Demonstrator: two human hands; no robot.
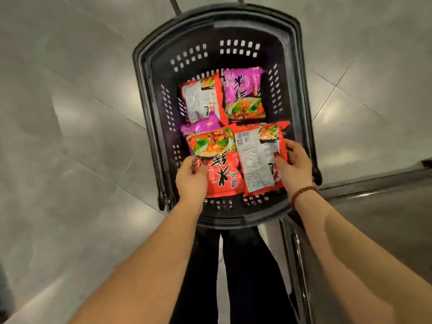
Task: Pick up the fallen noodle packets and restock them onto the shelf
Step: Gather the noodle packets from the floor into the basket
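Observation:
A black shopping basket (pixel 301 94) stands on the floor below me with several noodle packets inside. My left hand (pixel 190 177) grips the left edge of a red packet (pixel 219 164) lying face up at the near end. My right hand (pixel 293 167) holds the right edge of a second red packet (pixel 257 157), back side up with its white label showing. Farther in lie a purple packet (pixel 244 93) face up, a red packet (pixel 202 99) back side up, and another purple packet (pixel 201 126) mostly covered by the near ones.
Grey floor tiles (pixel 70 136) surround the basket. The basket's handle bars (pixel 174 4) rise at the far end. A dark metal shelf base or cabinet edge (pixel 364 190) runs along the right. My dark trouser legs (pixel 245 277) are below the basket.

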